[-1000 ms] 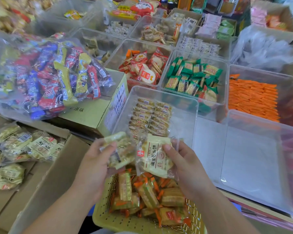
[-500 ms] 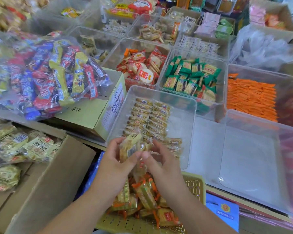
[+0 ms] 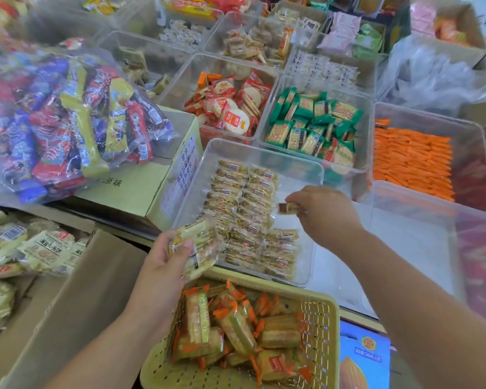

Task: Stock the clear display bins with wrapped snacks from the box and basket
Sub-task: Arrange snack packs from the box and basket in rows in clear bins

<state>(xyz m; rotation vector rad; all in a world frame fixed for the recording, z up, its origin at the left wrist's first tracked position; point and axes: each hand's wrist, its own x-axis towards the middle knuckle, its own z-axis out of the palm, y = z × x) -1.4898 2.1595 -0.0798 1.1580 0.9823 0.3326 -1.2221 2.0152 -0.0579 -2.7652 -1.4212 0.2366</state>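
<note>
The left hand (image 3: 160,272) grips a stack (image 3: 198,245) of wrapped snacks, the thumb on top, at the near left corner of the clear bin (image 3: 302,165). The right hand (image 3: 327,216) pinches one snack (image 3: 288,208) between thumb and fingers, above the middle of the bin, just beside the rows (image 3: 244,197) that fill its left half. The basket (image 3: 324,322), near the person, holds orange-ended packs. The box (image 3: 76,293) stands at the left.
</note>
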